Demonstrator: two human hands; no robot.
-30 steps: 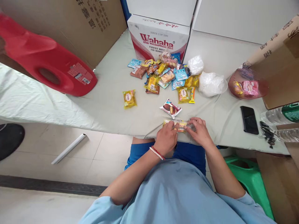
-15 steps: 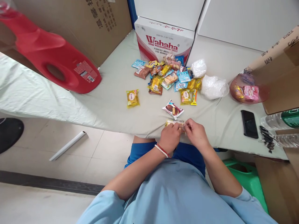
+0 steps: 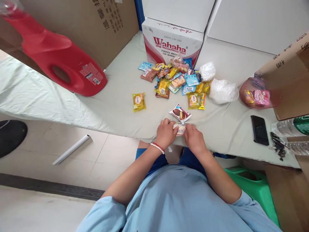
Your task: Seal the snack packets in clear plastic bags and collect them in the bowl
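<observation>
Near the table's front edge, a small snack packet in clear wrapping lies between my hands. My left hand, with a bracelet at the wrist, grips its left end, fingers bent over it. At the opposite end, my right hand is closed on the wrapping; some of its fingertips are hidden. Just beyond the packet lies a white and brown chocolate pie packet. A yellow snack packet rests farther left, and another yellow packet sits behind to the right beside a slim yellow one.
A heap of wrapped snacks lies before the Wahaha box. Two white plastic bundles sit right of it. A red jug stands left; a pink bowl, phone and bottles are at right.
My left hand has shifted left, uncovering more of the snack packet. My right hand has turned and lowered slightly onto the packet's right end. The view has moved a little.
</observation>
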